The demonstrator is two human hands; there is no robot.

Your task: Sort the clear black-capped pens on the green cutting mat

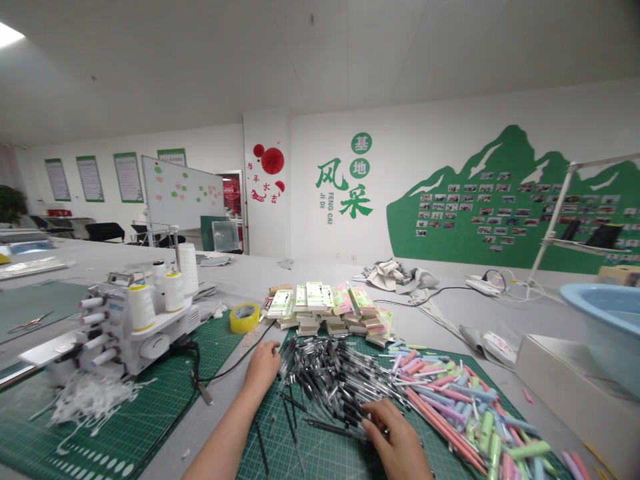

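A heap of black and clear pens (333,370) lies on a green cutting mat (277,450). My left hand (264,363) rests at the heap's left edge, its fingers loosely bent and holding nothing I can see. At the near right side of the heap, my right hand (395,437) has thumb and fingers closed round a black pen (333,427). Several dark pens lie loose between the hands. Right of my right hand spreads a pile of pastel pen barrels (465,407) in pink, blue, green and purple.
Stacked small cards or boxes (320,303) stand behind the pens, beside a roll of yellow tape (245,318). A sewing machine (135,327) with thread cones is at left. A blue basin (607,320) sits on a white box (575,393) at right. Cloth (395,275) and cables lie farther back.
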